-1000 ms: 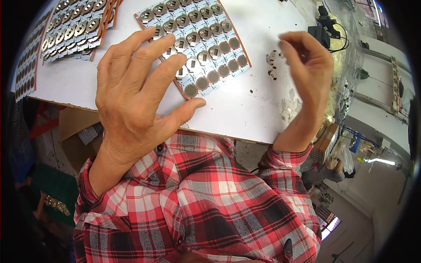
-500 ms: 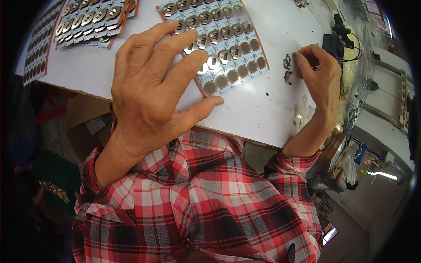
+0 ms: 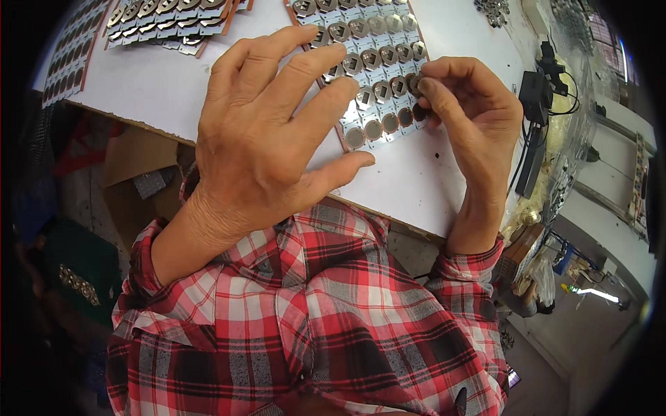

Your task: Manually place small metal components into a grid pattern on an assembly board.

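Note:
A light blue circuit board panel (image 3: 378,64) lies on the white table with rows of round pads. Silvery metal battery clips (image 3: 381,91) cover most of the pads, while the row nearest me shows bare round pads (image 3: 373,130). My left hand (image 3: 267,125) spreads over the panel's left side, fingers apart and fingertips at its edge. At the right edge, my right hand (image 3: 472,104) pinches a small metal clip (image 3: 415,84) between thumb and forefinger, over the end of the second row from me. The fingertips partly hide that clip and the pads beside it.
A stack of similar clip-covered panels (image 3: 166,24) stands at the far left, beside another panel (image 3: 69,62) with dark rounds. Loose metal clips (image 3: 494,10) are heaped at the far right. A black adapter with cables (image 3: 535,97) lies along the right side, near clear plastic bags (image 3: 572,132).
My right hand has moved left from the loose clips beside the panel to the panel's right edge, now with a clip in its fingers. My left hand stays spread on the panel.

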Demonstrator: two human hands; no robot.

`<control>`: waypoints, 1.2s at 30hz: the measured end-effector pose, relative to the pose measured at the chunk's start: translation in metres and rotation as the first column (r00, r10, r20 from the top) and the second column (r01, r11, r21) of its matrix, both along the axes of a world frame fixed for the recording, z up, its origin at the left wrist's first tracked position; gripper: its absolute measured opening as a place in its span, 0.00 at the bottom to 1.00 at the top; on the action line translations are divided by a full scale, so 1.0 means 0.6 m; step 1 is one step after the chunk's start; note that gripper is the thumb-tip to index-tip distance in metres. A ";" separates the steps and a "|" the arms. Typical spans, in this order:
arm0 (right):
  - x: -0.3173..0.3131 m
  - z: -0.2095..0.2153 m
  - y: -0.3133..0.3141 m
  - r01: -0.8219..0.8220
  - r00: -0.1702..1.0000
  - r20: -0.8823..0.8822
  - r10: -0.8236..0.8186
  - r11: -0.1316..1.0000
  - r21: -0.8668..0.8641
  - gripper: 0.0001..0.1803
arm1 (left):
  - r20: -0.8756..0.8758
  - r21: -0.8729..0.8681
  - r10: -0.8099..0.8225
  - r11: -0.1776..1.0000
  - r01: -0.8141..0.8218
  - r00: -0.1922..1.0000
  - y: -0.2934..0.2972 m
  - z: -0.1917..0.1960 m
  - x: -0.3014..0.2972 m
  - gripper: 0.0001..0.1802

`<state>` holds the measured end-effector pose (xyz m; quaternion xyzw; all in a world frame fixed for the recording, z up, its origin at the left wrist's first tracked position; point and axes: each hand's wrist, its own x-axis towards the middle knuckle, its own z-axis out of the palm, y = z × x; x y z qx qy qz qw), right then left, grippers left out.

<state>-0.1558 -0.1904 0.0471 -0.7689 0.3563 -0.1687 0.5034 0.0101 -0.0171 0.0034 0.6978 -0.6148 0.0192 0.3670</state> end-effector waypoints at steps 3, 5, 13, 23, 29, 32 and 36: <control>0.005 -0.007 0.006 -0.030 0.999 0.034 0.033 0.996 -0.082 0.08 | 0.007 -0.003 0.007 1.000 -0.007 1.000 0.002 0.004 0.001 0.35; 0.003 -0.012 0.006 -0.013 1.000 0.018 0.016 0.992 -0.126 0.08 | 0.007 0.004 -0.001 1.000 0.001 1.000 0.001 0.003 0.001 0.36; 0.003 -0.013 0.011 -0.005 1.000 0.011 0.007 0.994 -0.105 0.06 | 0.051 0.040 -0.004 0.999 0.002 0.999 0.004 0.004 -0.001 0.36; -0.003 -0.031 0.002 -0.038 0.995 0.085 0.054 0.983 -0.180 0.06 | -0.003 0.076 -0.005 0.997 0.005 1.000 0.000 0.008 -0.001 0.37; 0.001 -0.026 0.012 -0.077 0.994 0.047 0.098 0.943 -0.324 0.06 | 0.012 0.077 -0.008 0.997 0.007 1.000 0.001 0.010 0.000 0.37; -0.003 -0.020 0.013 -0.155 0.988 -0.105 0.115 0.782 -0.604 0.07 | 0.017 0.075 -0.016 0.997 0.014 1.000 -0.001 0.009 0.001 0.37; -0.042 0.008 -0.037 0.125 0.992 0.023 -0.124 0.934 -0.334 0.09 | 0.032 0.051 -0.026 0.998 0.024 0.999 0.000 0.004 0.004 0.36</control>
